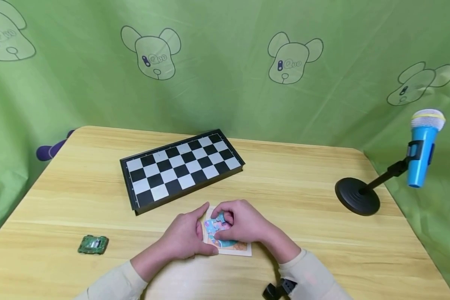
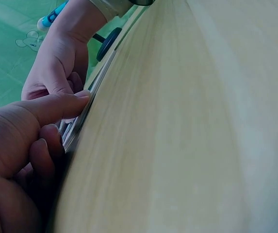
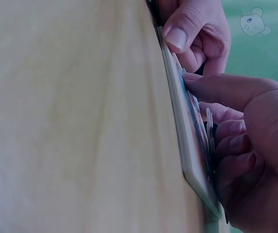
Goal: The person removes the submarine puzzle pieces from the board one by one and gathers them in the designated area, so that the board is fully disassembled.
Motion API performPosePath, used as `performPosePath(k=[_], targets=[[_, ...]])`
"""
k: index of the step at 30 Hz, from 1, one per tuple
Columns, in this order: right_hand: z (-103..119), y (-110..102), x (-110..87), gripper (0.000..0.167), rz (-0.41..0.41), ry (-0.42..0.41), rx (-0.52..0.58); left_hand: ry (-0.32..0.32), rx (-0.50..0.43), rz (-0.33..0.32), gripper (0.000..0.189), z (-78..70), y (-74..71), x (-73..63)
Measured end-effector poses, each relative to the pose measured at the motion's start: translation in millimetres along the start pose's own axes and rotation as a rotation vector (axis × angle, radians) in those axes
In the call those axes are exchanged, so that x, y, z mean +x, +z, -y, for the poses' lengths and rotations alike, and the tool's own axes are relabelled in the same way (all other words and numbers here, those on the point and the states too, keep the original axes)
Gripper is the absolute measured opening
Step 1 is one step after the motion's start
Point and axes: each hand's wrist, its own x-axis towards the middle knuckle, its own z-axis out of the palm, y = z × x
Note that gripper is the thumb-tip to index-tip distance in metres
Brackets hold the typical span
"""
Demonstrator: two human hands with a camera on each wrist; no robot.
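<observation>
A small, flat picture puzzle board with a pale border lies on the table near its front, with blue and pink pieces on it. My left hand holds the board along its left side, thumb at the near edge and index finger at the far corner. From the right, my right hand reaches over the board. Its thumb touches the picture and its curled fingers pinch at a thin piece, which stands up from the board in the right wrist view. The fingers hide part of the picture.
Behind the hands lies a folded black-and-white chessboard. A green toy car sits at the left. On the right, a blue toy microphone leans on a black round-based stand. A green curtain hangs behind the table.
</observation>
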Motion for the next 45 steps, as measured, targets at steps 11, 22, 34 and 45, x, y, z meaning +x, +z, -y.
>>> performPosePath(k=[11, 22, 34, 45], targets=[[3.5, 2.3, -0.1, 0.027, -0.008, -0.025, -0.034, 0.003, -0.012, -0.002, 0.117, -0.7, 0.0, -0.9], [7.3, -1.4, -0.8, 0.025, -0.004, 0.004, -0.043, -0.003, -0.008, -0.002, 0.118, -0.1, 0.5, -1.0], [6.1, -0.3, 2.8, 0.015, 0.006, -0.017, -0.104, 0.011, -0.002, -0.002, 0.117, 1.1, 0.0, -0.6], [10.5, -2.2, -4.5, 0.020, -0.056, -0.109, -0.192, 0.007, -0.020, 0.004, 0.118, 0.3, -0.1, -0.6]])
